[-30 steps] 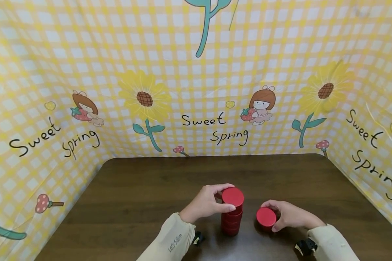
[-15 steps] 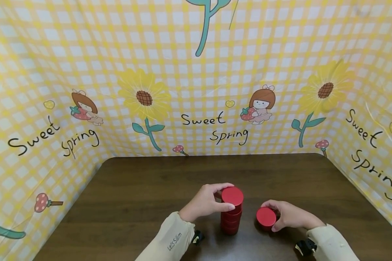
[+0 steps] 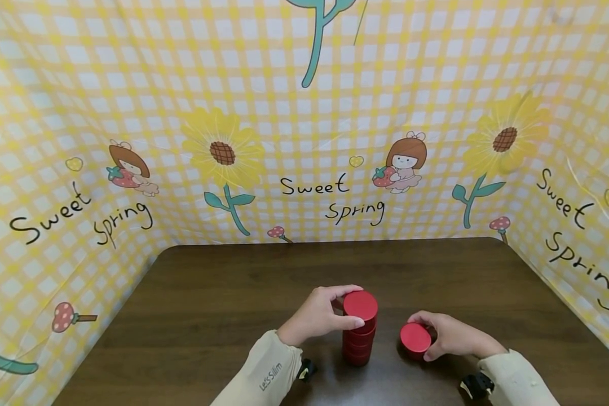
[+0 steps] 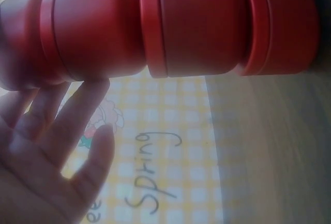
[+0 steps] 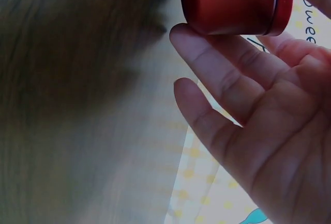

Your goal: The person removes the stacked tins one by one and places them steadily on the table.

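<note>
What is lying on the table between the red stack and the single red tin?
Nothing: in the head view only bare dark table shows between the red stack and the single red tin.

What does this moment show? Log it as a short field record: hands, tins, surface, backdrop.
left hand: grips the top tin of the stack
stack of red tins: upright on the table, left of the single tin
right hand: holds the single red tin, low over the table
table: dark brown wood
backdrop: yellow checked cloth, sunflowers, "Sweet Spring"
</note>
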`<state>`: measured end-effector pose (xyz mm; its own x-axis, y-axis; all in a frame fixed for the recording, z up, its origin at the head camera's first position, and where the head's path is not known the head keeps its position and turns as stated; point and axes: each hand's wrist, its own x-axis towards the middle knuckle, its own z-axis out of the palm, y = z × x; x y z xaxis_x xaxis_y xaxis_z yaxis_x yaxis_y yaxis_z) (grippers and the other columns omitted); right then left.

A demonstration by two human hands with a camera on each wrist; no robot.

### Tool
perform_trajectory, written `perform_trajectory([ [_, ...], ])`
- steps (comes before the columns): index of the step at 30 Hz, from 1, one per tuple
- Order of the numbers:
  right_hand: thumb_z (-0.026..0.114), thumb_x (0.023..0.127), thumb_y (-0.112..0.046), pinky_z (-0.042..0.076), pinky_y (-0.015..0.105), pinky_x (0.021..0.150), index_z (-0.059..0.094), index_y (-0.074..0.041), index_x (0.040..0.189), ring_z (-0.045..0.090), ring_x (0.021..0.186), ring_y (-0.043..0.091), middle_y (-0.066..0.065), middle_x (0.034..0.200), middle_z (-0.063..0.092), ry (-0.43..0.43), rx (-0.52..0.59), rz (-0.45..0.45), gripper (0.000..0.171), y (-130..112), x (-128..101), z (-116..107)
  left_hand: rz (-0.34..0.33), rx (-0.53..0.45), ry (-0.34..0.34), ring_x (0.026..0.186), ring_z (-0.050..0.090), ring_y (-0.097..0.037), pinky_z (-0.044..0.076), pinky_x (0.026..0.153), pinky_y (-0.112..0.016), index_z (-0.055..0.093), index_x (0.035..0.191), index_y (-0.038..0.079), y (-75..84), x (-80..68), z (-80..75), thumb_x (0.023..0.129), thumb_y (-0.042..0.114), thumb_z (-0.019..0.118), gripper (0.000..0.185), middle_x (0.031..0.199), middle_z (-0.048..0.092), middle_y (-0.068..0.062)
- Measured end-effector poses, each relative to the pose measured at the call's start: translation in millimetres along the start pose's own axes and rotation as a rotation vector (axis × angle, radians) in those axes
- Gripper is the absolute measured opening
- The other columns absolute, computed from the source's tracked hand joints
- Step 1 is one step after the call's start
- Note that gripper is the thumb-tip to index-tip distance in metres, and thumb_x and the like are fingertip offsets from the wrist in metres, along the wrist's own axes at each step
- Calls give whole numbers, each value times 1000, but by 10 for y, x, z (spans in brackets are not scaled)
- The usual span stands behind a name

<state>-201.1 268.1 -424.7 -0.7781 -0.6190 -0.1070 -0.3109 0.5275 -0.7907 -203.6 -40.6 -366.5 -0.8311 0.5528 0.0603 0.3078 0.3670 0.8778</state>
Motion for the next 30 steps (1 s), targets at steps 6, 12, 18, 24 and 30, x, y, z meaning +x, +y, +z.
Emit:
perform_trajectory([
  [6,81,68,-6,45,27,75,54,1,118,53,91,10,5,107,60,5,-44,3,58,5,-9,-7,14,27,1,82,56,-12,50,68,-25,62,128,11,-9,3,-10,81,21,77,51,95,64,5],
  [12,81,68,-5,46,27,75,54,2,118,54,91,13,6,107,61,14,-72,18,57,-12,-40,-36,42,32,5,84,56,-11,50,69,-25,61,128,9,-15,5,-4,81,21,77,51,96,64,4],
  [18,81,68,-6,46,27,74,53,3,117,54,89,11,6,106,61,4,-68,14,57,-13,-46,-44,8,28,12,84,56,-12,50,67,-26,61,128,13,-6,1,8,81,22,78,51,94,63,7],
  [24,80,68,-5,46,26,73,53,4,118,54,88,10,6,105,61,-10,-52,21,57,-3,-44,-46,24,18,5,83,56,-11,50,66,-25,61,128,11,-13,5,8,81,21,77,51,93,63,7],
  [30,80,69,-3,46,26,73,52,7,118,55,88,10,6,104,61,-20,-31,16,57,-19,-37,-46,22,20,6,82,56,-10,49,66,-25,61,128,11,-11,-2,3,81,21,77,50,92,63,7],
])
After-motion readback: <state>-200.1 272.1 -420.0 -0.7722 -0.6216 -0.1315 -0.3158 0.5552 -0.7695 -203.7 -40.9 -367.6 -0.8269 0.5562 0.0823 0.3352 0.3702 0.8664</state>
